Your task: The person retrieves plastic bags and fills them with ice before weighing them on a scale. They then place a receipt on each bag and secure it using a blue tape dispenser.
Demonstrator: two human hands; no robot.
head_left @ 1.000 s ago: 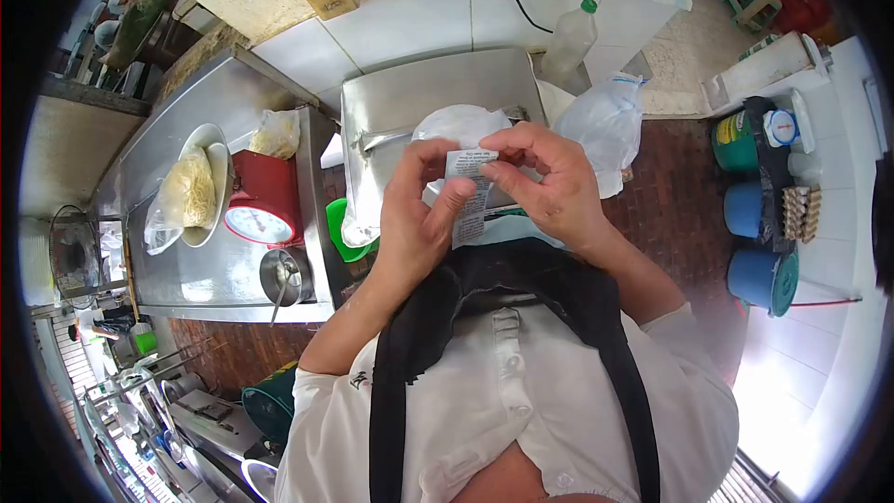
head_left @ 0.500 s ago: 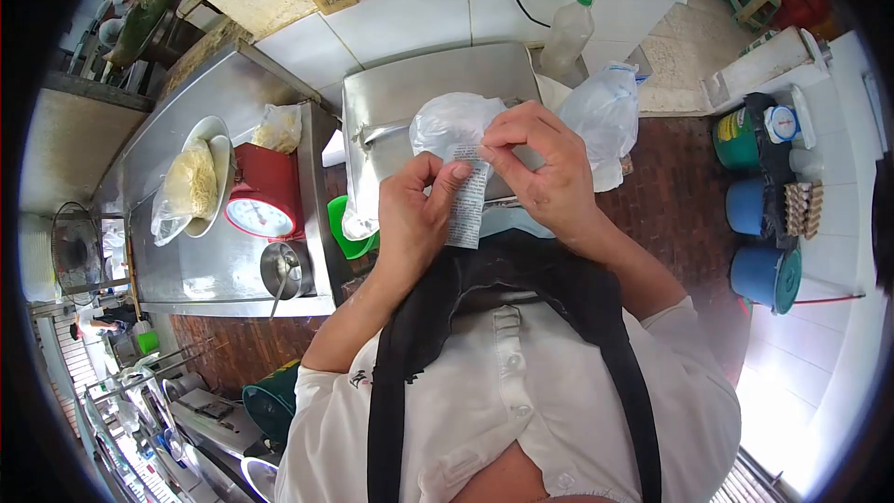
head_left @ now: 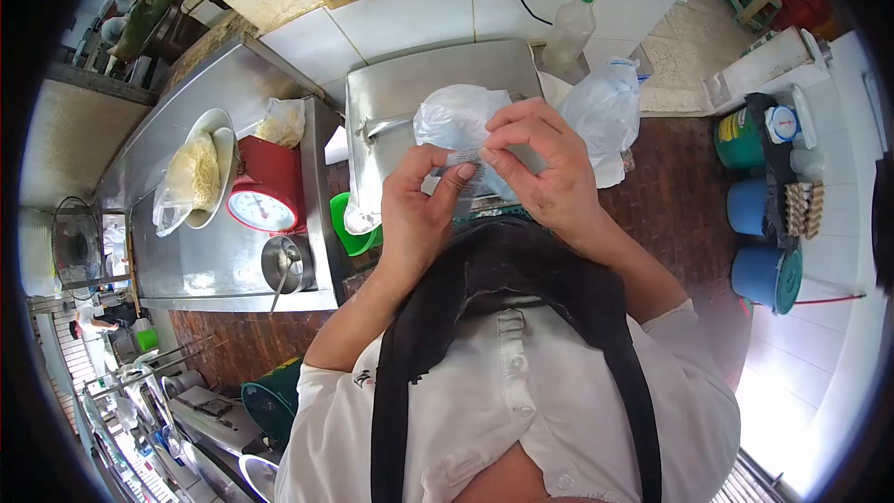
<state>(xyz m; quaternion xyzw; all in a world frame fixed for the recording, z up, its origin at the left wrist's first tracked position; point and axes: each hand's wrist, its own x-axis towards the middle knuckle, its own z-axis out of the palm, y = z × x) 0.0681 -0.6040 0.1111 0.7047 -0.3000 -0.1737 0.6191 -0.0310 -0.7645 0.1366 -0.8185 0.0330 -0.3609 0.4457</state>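
One printed slip (head_left: pixel 465 157) is up before the person's chest, clamped between thumb and forefinger of the left hand (head_left: pixel 414 214), while the fingers of the right hand (head_left: pixel 549 177) pinch its upper corner; its lower part looks blurred, perhaps hanging toward the black apron (head_left: pixel 531 265). Beyond it, a plastic bag (head_left: pixel 453 112) lies on a steel surface (head_left: pixel 438 70).

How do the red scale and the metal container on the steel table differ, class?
The red scale is boxy; the metal container is round. The scale is mostly red, the container silver-grey. The scale has a dial; the container holds a utensil. Both stand on the steel table.
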